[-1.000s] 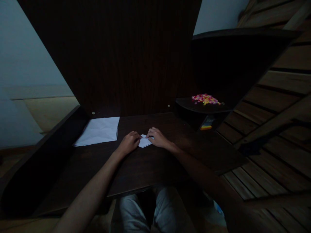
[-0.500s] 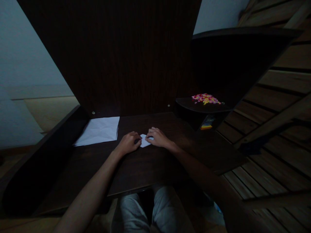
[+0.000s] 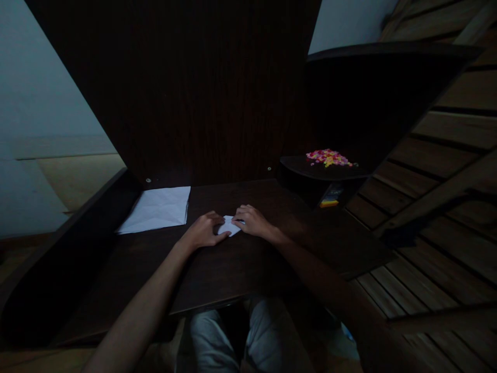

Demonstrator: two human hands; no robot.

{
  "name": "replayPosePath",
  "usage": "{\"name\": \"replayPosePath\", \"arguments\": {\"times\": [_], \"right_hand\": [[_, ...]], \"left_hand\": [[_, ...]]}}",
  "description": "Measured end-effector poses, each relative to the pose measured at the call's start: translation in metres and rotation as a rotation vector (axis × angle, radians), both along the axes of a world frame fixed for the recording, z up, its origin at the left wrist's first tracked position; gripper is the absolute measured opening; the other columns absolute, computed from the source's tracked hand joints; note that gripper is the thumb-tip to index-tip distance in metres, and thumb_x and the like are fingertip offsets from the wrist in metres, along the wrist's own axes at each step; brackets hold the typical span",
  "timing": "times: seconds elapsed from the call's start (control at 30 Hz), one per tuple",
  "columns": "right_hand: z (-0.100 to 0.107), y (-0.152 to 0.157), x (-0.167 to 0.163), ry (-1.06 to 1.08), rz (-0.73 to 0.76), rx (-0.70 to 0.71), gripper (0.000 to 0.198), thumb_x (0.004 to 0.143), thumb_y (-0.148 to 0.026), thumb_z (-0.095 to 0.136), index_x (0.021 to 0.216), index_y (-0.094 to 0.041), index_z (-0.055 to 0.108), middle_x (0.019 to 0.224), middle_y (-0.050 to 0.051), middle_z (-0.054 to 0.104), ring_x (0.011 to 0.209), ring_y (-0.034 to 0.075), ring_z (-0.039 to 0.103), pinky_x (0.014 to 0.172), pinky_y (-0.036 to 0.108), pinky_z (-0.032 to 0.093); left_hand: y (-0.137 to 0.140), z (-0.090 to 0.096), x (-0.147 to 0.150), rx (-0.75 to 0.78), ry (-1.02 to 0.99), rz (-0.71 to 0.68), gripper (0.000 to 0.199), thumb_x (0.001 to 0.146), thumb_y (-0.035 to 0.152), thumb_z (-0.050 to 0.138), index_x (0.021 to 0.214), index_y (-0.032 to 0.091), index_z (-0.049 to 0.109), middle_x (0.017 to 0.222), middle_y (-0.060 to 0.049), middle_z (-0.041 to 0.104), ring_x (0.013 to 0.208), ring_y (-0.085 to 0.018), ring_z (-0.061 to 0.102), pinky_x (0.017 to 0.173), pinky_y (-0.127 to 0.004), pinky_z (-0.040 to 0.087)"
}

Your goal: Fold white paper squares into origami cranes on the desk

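A small folded white paper (image 3: 229,227) lies on the dark desk between both hands. My left hand (image 3: 205,229) holds its left side, with the thumb stretched along the lower edge and the fingers curled at the upper left. On the other side, my right hand (image 3: 251,220) has its fingers drawn together on the paper's right part. The fingers cover both ends of the paper, so its full outline is hidden.
A stack of creased white sheets (image 3: 157,209) lies at the desk's back left. Pink, red and yellow small pieces (image 3: 329,157) are heaped on the corner shelf (image 3: 298,165) at right. Below it sits a yellow-edged object (image 3: 329,203). A dark panel (image 3: 194,103) rises behind.
My left thumb has moved away from the fingers and now reaches right along the paper's lower edge, so more of the paper's left side shows. My right hand has barely moved.
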State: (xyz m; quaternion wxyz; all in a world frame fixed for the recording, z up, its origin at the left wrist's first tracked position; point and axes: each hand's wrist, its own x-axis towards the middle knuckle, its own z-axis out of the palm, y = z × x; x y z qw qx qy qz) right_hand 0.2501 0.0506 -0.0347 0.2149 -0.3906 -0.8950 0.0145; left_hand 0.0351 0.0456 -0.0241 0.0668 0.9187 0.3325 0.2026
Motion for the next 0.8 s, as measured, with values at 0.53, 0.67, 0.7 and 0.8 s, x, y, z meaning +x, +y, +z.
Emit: {"name": "replayPosePath", "arguments": {"times": [0.53,0.67,0.7,0.8], "right_hand": [[0.003,-0.004,-0.001,-0.089,-0.066,0.069,0.019,0.09,-0.021,0.054,0.088,-0.016,0.072,0.09,0.008,0.072,0.086,0.018,0.06,0.082,0.032,0.034],[0.004,-0.004,-0.001,-0.064,-0.124,0.032,0.021,0.09,-0.022,0.053,0.089,-0.016,0.073,0.093,0.009,0.073,0.087,0.02,0.062,0.084,0.033,0.036],[0.004,-0.004,-0.002,-0.05,-0.139,0.015,0.02,0.09,-0.023,0.054,0.09,-0.017,0.074,0.093,0.009,0.074,0.088,0.02,0.063,0.084,0.033,0.036],[0.004,-0.003,-0.002,-0.018,-0.161,-0.03,0.02,0.09,-0.022,0.055,0.089,-0.017,0.073,0.094,0.009,0.074,0.089,0.019,0.064,0.083,0.031,0.037]], "left_hand": [[0.002,-0.009,0.004,-0.015,-0.017,0.03,0.038,0.088,0.045,0.055,0.115,0.02,0.063,0.116,-0.01,0.068,0.109,-0.024,0.063,0.097,-0.037,0.048],[0.004,-0.011,0.003,-0.042,-0.005,0.052,0.043,0.088,0.047,0.053,0.123,0.021,0.06,0.128,-0.009,0.062,0.119,-0.024,0.057,0.104,-0.036,0.044],[0.005,-0.011,0.003,-0.049,0.01,0.055,0.045,0.088,0.048,0.053,0.124,0.021,0.059,0.13,-0.009,0.061,0.121,-0.024,0.056,0.105,-0.036,0.043],[0.006,-0.009,0.003,-0.067,0.079,0.058,0.05,0.089,0.049,0.05,0.126,0.016,0.058,0.134,-0.012,0.057,0.126,-0.025,0.051,0.108,-0.037,0.04]]}}
